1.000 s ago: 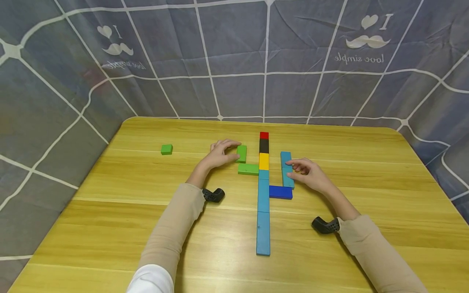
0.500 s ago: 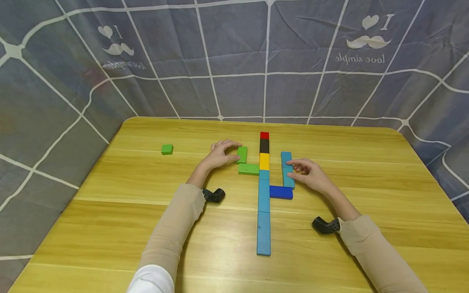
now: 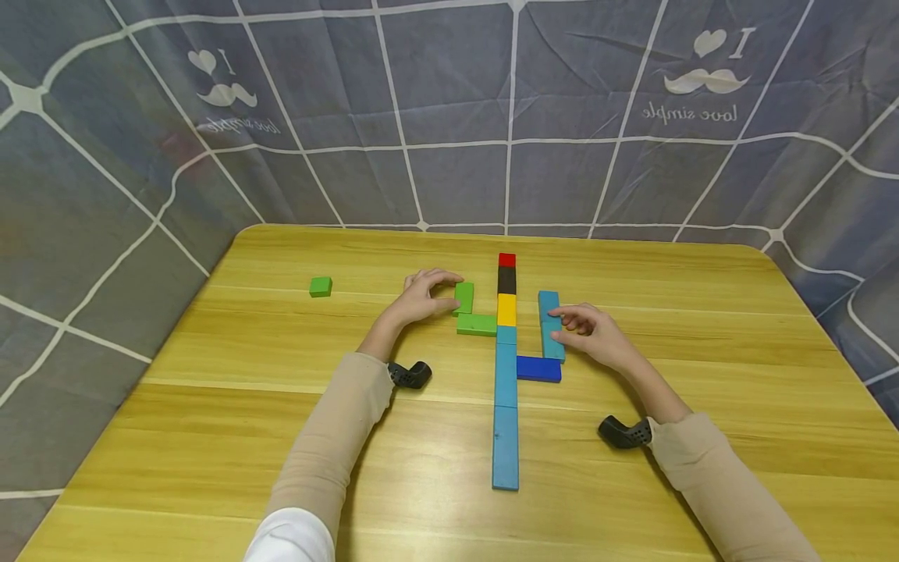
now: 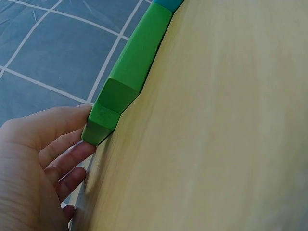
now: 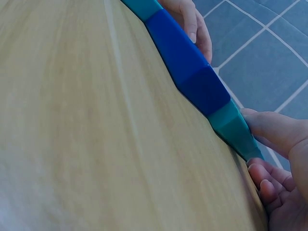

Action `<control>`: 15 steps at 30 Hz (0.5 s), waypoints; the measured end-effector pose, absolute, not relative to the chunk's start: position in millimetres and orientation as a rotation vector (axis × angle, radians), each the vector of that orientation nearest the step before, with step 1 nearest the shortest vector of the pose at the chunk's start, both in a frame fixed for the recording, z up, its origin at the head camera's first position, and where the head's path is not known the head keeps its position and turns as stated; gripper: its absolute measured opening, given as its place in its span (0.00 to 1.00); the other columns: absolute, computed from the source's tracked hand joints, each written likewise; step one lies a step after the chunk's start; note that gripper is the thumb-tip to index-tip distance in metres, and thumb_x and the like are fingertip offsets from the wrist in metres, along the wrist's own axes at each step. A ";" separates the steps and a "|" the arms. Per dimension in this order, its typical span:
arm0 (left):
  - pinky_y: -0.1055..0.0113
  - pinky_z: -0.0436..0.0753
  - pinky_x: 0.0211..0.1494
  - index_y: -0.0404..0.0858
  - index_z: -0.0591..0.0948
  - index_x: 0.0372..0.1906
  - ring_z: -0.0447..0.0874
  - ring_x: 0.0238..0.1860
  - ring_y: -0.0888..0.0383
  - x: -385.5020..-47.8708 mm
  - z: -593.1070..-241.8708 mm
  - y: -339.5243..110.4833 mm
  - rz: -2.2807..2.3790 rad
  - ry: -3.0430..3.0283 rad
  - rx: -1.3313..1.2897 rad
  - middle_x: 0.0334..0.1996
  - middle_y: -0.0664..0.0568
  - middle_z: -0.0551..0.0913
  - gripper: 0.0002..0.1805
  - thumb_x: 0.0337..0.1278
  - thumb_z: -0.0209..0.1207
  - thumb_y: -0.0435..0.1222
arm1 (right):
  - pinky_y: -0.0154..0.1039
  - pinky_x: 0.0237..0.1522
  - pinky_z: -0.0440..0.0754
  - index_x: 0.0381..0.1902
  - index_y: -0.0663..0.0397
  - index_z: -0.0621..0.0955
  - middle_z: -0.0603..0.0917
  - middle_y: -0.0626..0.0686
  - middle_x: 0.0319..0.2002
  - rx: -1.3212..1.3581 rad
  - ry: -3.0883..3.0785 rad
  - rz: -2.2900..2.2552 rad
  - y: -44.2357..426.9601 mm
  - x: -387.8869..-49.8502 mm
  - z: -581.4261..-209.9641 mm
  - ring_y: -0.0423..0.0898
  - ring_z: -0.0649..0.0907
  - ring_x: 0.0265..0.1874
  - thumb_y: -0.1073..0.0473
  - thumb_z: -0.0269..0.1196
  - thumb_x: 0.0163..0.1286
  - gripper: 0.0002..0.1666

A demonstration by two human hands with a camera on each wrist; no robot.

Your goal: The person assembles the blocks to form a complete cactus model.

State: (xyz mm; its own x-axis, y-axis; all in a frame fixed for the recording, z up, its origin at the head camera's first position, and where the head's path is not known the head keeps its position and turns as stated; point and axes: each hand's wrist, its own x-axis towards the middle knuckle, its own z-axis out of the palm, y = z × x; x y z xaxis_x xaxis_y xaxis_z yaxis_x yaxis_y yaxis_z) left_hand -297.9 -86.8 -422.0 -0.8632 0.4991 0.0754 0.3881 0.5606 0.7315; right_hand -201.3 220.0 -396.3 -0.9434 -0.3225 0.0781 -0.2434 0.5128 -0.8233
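My left hand [image 3: 423, 297] pinches a green block [image 3: 464, 297] between thumb and forefinger. That block stands lengthwise at the outer end of a crosswise green block [image 3: 477, 325]; in the left wrist view the two appear to touch. On the other side, my right hand [image 3: 592, 332] grips light blue blocks [image 3: 551, 347], thumb and forefinger on their outer side and other fingers curled. They sit end to end beyond a dark blue block [image 3: 538, 369]. Between the hands runs a straight row of blocks: red [image 3: 507, 260], black [image 3: 506, 280], yellow [image 3: 506, 311] and light blue [image 3: 505, 375].
A small green block [image 3: 320, 287] lies apart at the left of the wooden table [image 3: 211, 437]. Behind the table's far edge hangs a grey-blue checked cloth [image 3: 456, 117]. Black wrist cameras [image 3: 623, 432] sit on both forearms.
The lengthwise green block has slid slightly toward me, closing on the crosswise green block. My right hand and the light blue blocks have hardly moved.
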 end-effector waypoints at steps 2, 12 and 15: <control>0.55 0.44 0.64 0.41 0.75 0.56 0.61 0.61 0.51 -297.8 -422.2 -87.0 1.193 2.647 0.756 0.56 0.49 0.74 0.24 0.52 0.60 0.39 | 0.31 0.34 0.68 0.51 0.70 0.75 0.74 0.64 0.38 -0.498 2.660 -1.423 220.0 -201.4 -396.5 0.50 0.70 0.33 0.67 0.61 0.60 0.20; 0.54 0.44 0.65 0.40 0.73 0.58 0.65 0.58 0.51 -297.3 -422.3 -87.9 1.301 2.613 0.742 0.53 0.47 0.75 0.25 0.53 0.60 0.38 | 0.32 0.34 0.68 0.51 0.69 0.76 0.74 0.64 0.39 -0.488 2.651 -1.433 220.5 -201.6 -397.0 0.50 0.70 0.33 0.67 0.62 0.60 0.20; 0.53 0.50 0.65 0.37 0.72 0.58 0.67 0.57 0.50 -297.9 -421.7 -90.4 1.437 2.551 0.724 0.53 0.45 0.74 0.25 0.54 0.61 0.36 | 0.32 0.34 0.68 0.51 0.69 0.76 0.74 0.64 0.39 -0.484 2.649 -1.432 220.5 -201.5 -396.9 0.50 0.70 0.33 0.67 0.62 0.61 0.20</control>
